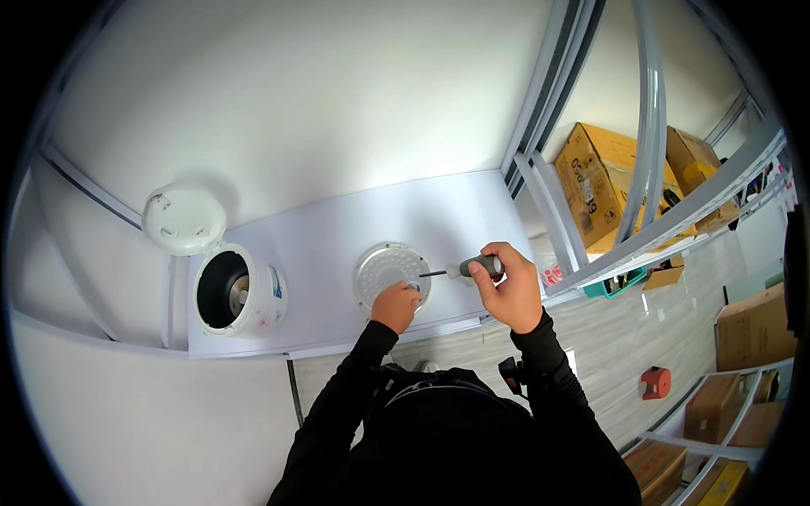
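My right hand [515, 293] is closed round the grey handle of a screwdriver [483, 267], held nearly level. Its dark shaft points left, and the tip is over a round, light-coloured plate with rows of small dimples or holes [386, 263] on the table. At the plate's near edge is my left hand [394, 309], its fingers closed together near the screwdriver tip. A small greyish bit shows at those fingertips, too small to name. Farther left stands a white rice cooker [268, 295] with its lid [184, 219] tipped open; the dark inside holds a round metal part.
The white table [321, 228] backs onto a pale wall. To its right, a grey metal-frame shelf [557, 211] carries cardboard boxes [603, 185]. A teal crate [620, 285] sits lower down. On the floor is a red stool [656, 383], near more boxes on shelving [717, 409].
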Available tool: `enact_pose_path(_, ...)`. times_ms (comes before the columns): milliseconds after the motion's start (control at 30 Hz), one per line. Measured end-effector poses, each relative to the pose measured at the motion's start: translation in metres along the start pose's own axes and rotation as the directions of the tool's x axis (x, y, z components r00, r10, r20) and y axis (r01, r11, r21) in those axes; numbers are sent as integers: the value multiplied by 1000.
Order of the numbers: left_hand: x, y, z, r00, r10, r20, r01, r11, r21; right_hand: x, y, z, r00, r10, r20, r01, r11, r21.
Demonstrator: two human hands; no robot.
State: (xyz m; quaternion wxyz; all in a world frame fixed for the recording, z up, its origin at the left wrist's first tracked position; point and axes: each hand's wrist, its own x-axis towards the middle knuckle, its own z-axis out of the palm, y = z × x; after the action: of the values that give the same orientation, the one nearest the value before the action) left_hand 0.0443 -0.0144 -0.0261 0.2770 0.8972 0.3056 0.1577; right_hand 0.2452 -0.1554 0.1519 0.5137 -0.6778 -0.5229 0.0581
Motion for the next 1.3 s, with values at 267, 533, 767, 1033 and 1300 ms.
enact_pose_path(267, -6, -6, 5, 994, 96, -61, -97, 995, -24, -3, 1, -14, 1000, -15, -23, 14, 999, -37)
enact_pose_path(533, -7, -10, 1, 973, 189, -135, -187, 982, 29, -1, -2, -8, 999, -52, -6, 52, 999, 5)
enact_pose_path(767, -5, -9, 3, 994, 91, -61, -87, 995, 57, 1, 3, -2, 999, -44, 21, 43, 999, 26)
enact_pose_path(1033, -5, -6, -2, 1000, -13, 14, 11, 992, 125, 0, 4, 1, 999, -44, 0, 44, 998, 35)
enact_pose_path(1300, -1, -2, -1, 999, 16, -37, -12, 994, 105, -2, 2, 0, 998, -56, 2, 56, 997, 44)
